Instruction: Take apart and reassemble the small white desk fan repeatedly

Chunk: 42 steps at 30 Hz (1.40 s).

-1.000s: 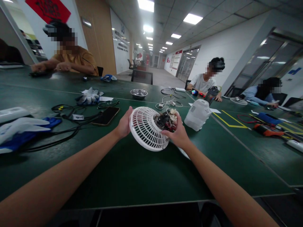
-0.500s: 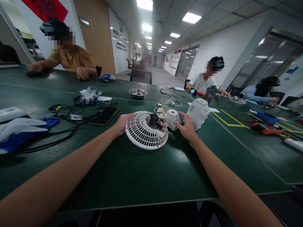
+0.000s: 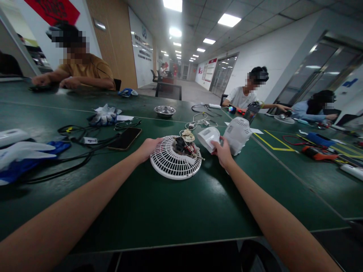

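Smooth rounded white housing (image 3: 207,136) turned, held in right fingers (image 3: 217,146)

The right grip (image 3: 223,153) hides part of the white cover (image 3: 207,137); the left edge crops a glove (image 3: 24,153); wall lettering (image 3: 143,48) is unreadably blurred.

The fan guard (image 3: 164,160) is a round white plastic grille with many thin ribs running out from the middle to a smooth rim. It lies on the counter (image 3: 170,211), ribbed face up, with the left fingers (image 3: 153,142) at the left side of its rim. A bare motor (image 3: 183,146), dark with red and pale wires, sits at the guard's middle; a cream-coloured lump (image 3: 187,135) shows at the guard's far edge. The white cup-shaped cover (image 3: 209,139) is off the motor, held tilted by the right fingers (image 3: 217,145), just right of the guard.
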{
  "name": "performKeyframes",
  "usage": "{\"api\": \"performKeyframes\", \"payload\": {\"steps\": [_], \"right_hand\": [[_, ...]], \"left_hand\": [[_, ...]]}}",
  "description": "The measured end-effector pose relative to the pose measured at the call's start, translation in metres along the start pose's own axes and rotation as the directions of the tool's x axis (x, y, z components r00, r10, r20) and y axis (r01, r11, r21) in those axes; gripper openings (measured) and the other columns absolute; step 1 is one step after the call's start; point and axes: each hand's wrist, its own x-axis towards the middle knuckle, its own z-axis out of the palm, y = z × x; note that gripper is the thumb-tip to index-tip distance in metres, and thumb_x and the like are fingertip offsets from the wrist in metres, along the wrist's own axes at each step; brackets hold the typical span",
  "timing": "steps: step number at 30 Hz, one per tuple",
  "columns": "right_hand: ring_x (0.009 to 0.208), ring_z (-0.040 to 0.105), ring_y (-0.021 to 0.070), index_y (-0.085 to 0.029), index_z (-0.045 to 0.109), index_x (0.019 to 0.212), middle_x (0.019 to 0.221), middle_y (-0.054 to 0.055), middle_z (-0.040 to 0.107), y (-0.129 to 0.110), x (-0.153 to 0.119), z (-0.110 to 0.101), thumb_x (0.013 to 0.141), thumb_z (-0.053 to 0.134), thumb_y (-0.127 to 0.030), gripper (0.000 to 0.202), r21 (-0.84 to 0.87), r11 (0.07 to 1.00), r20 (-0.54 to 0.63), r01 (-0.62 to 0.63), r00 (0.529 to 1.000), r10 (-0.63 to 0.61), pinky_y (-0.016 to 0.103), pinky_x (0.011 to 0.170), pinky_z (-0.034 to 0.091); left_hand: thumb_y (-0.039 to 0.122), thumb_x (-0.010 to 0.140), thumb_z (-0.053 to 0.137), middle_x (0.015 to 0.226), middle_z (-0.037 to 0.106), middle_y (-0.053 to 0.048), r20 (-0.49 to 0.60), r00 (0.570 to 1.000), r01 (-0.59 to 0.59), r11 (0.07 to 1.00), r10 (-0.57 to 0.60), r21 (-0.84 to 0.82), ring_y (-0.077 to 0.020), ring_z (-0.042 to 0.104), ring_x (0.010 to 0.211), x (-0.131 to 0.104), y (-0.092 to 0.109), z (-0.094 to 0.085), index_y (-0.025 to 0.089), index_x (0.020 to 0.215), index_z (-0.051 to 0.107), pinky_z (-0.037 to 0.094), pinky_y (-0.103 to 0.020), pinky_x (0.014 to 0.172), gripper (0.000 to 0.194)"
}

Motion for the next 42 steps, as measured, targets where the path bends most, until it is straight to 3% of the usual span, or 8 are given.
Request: {"api": "performKeyframes", "payload": {"steps": [3,5,9,12,18,22,29,42], "right_hand": [[0.065,0.066,0.0205,-0.026,0.054,0.112,0.082,0.001,0.068,-0.011,-0.007,0.009,0.079,0.06,-0.056,0.046,0.308,0.912,0.087,-0.272,0.962,0.258,0.031,0.055,0.05],[0.071,0.069,0.0225,-0.025,0.058,0.105,0.085,0.003,0.072,-0.02,-0.014,0.014,0.081,0.056,-0.058,0.041,0.395,0.839,0.185,-0.373,0.927,0.325,0.033,0.058,0.051],[0.077,0.071,0.0247,-0.026,0.063,0.102,0.087,0.004,0.075,-0.032,-0.025,0.021,0.084,0.053,-0.061,0.04,0.416,0.801,0.25,-0.43,0.901,0.353,0.036,0.063,0.053],[0.079,0.069,0.0239,-0.026,0.063,0.104,0.09,0.005,0.074,-0.035,-0.029,0.025,0.085,0.053,-0.063,0.042,0.388,0.832,0.24,-0.397,0.915,0.325,0.036,0.065,0.053],[0.093,0.068,0.0236,-0.037,0.039,0.138,0.119,0.003,0.068,-0.041,-0.04,0.039,0.084,0.063,-0.058,0.062,0.29,0.956,0.185,-0.042,0.983,-0.013,0.04,0.074,0.058],[0.098,0.067,0.0269,-0.037,0.03,0.145,0.118,0.005,0.067,-0.048,-0.052,0.048,0.079,0.076,-0.051,0.081,0.147,0.972,0.291,0.182,0.932,-0.218,0.05,0.085,0.059],[0.104,0.065,0.0301,-0.036,0.04,0.144,0.123,0.007,0.065,-0.052,-0.059,0.046,0.078,0.08,-0.042,0.078,-0.187,0.833,0.397,0.521,0.815,-0.421,0.057,0.094,0.055],[0.112,0.065,0.0316,-0.032,0.036,0.149,0.131,0.01,0.062,-0.051,-0.056,0.038,0.079,0.078,-0.044,0.082,-0.172,0.873,0.502,0.456,0.803,-0.321,0.056,0.097,0.055]], "left_hand": [[0.034,0.082,0.07,0.083,0.077,-0.011,-0.006,0.999,-0.043,0.994,0.044,0.102,-0.0221,0.073,0.07,0.001,-0.002,-0.001,0.013,0.088,0.073,0.057,-0.033,0.067,0.022],[0.037,0.08,0.072,0.093,0.077,-0.012,-0.052,0.986,-0.138,0.956,0.157,0.259,-0.0247,0.074,0.08,-0.002,-0.001,0.0,0.014,0.097,0.073,0.056,-0.036,0.074,0.028],[0.037,0.077,0.075,0.12,0.072,-0.014,-0.013,0.845,-0.421,0.678,0.535,0.602,-0.0302,0.067,0.11,-0.016,0.007,0.003,0.017,0.114,0.072,0.048,-0.041,0.099,0.042],[0.037,0.083,0.069,0.131,0.067,-0.013,0.22,0.748,-0.602,0.5,0.626,0.622,-0.0313,0.061,0.122,-0.028,0.013,0.007,0.02,0.122,0.07,0.042,-0.043,0.107,0.043],[0.054,0.084,0.066,0.139,0.063,-0.012,0.573,0.664,-0.738,0.297,0.481,0.605,-0.0363,0.054,0.131,-0.033,0.019,0.006,0.022,0.13,0.064,0.036,-0.051,0.113,0.056],[0.065,0.079,0.066,0.142,0.058,-0.015,0.636,0.657,-0.737,0.166,0.405,0.655,-0.0369,0.053,0.129,-0.031,0.022,0.006,0.021,0.135,0.055,0.037,-0.054,0.11,0.072],[0.07,0.077,0.066,0.128,0.061,-0.013,0.638,0.645,-0.739,0.129,0.421,0.662,-0.0338,0.057,0.115,-0.038,0.028,0.012,0.02,0.126,0.058,0.044,-0.052,0.098,0.07],[0.068,0.074,0.069,0.104,0.06,-0.01,0.587,0.676,-0.702,0.146,0.446,0.697,-0.0294,0.054,0.096,-0.046,0.029,0.021,0.018,0.113,0.063,0.046,-0.047,0.081,0.063]]}}
